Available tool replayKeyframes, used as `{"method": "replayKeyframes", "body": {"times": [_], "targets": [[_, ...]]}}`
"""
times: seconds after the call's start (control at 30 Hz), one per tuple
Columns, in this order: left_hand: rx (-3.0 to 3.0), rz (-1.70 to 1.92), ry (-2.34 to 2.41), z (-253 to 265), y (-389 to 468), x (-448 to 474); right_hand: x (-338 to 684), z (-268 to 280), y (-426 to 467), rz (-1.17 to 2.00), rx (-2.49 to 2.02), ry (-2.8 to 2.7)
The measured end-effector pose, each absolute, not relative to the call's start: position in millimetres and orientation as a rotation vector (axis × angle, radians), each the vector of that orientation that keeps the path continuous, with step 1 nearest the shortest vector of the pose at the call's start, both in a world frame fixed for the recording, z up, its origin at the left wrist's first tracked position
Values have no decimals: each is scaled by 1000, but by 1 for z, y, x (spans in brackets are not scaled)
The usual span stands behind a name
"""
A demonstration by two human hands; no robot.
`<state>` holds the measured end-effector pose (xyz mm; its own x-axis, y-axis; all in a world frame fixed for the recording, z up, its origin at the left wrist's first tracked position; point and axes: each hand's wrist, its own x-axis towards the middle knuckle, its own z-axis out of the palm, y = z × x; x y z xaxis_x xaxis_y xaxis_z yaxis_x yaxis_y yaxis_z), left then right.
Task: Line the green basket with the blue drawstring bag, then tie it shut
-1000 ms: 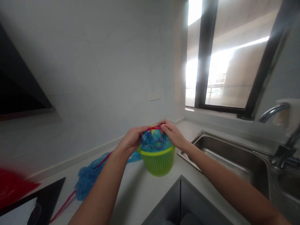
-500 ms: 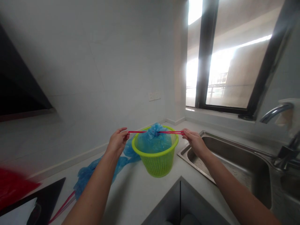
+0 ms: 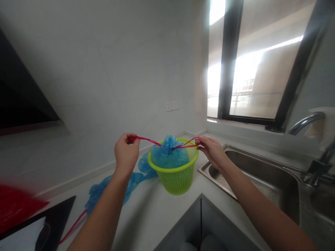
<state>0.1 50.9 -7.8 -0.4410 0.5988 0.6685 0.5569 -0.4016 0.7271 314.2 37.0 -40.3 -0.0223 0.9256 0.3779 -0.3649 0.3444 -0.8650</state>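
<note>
A blue plastic drawstring bag (image 3: 170,156) sits inside a green mesh basket (image 3: 176,181), its mouth gathered into a bunch at the top. Red drawstrings run out from both sides of the gathered neck. My left hand (image 3: 127,150) is closed on the left drawstring (image 3: 149,140), up and left of the basket. At the basket's right rim, my right hand (image 3: 210,150) pinches the right drawstring (image 3: 184,146), which forms a narrow loop. Another blue plastic bag (image 3: 101,188) lies crumpled behind my left forearm, with a red string trailing from it.
A steel sink (image 3: 261,181) with a faucet (image 3: 306,123) lies to the right. At the left, a red plastic bag (image 3: 19,205) rests by a black cooktop (image 3: 61,212). The wall with a socket (image 3: 172,106) stands behind the white counter (image 3: 149,216).
My left hand has moved left and up, turning at the wrist. My right hand has come slightly left. The drawstrings, straight and taut before, now sag, and the right one spreads into a loop.
</note>
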Motion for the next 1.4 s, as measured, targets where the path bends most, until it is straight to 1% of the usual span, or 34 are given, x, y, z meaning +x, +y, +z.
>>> {"method": "replayKeyframes", "body": {"times": [0.1, 0.2, 0.33, 0.47, 0.57, 0.73, 0.87, 1.0, 1.07, 1.2, 1.4], "targets": [[1794, 2023, 1744, 8, 39, 14, 303, -26, 27, 1201, -534, -1196], [1749, 1930, 1734, 22, 30, 31, 292, -18, 17, 1222, -529, -1259], [1807, 1739, 1582, 34, 21, 51, 280, -9, 8, 1206, -585, -1349], [1891, 1488, 1554, 42, 13, 69, 269, 2, 6, 1183, -622, -1412], [1922, 1310, 1375, 46, 8, 83, 261, 8, 9, 1087, -617, -1483], [1930, 1206, 1132, 51, 11, 100, 254, 11, 16, 838, -589, -1593], [1837, 1237, 1094, 56, 16, 106, 256, 10, 18, 805, -656, -1604], [1851, 1103, 1022, 59, 17, 108, 262, 2, 21, 851, -694, -1592], [1852, 1115, 1035, 62, 21, 109, 268, -7, 20, 879, -691, -1569], [1829, 1284, 1089, 79, 38, 111, 283, -33, 17, 833, -701, -1361], [1653, 1560, 1059, 141, 70, 113, 302, -68, 10, 951, -632, -1150]]}}
